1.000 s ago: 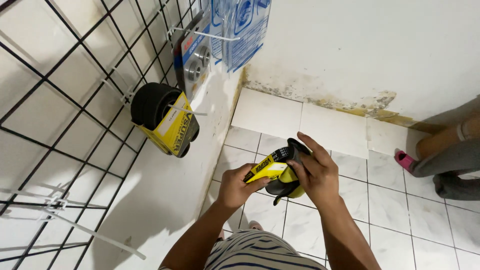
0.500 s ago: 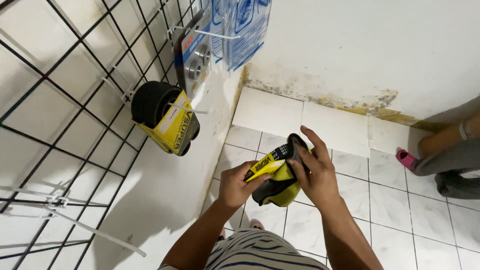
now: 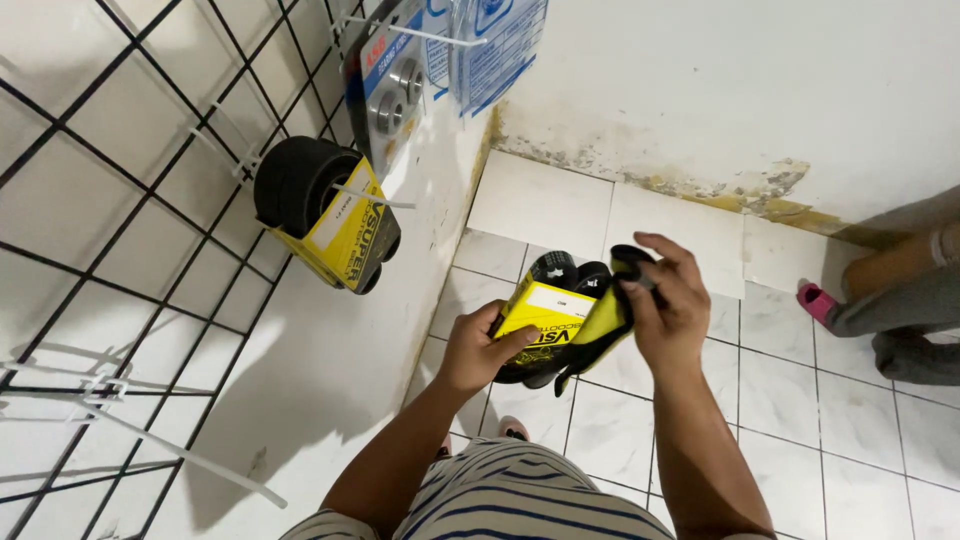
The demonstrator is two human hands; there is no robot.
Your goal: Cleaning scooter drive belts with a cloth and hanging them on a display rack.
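Both hands are up over the tiled floor [image 3: 780,400] with a yellow-carded pack of black wheels [image 3: 560,320] between them. Left hand [image 3: 480,350] fingers wrap its lower edge, right hand [image 3: 665,300] fingers pinch the top. A matching pack [image 3: 325,215] hangs on the wire grid [image 3: 120,200].

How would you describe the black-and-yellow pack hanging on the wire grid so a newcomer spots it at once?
Start at the black wire grid panel on the white wall. On a white peg at mid-height hangs a pack of black rubber rollers in a yellow card sleeve. Unlike the clear blister packs of round metal parts above it, it is bulky, black and yellow.
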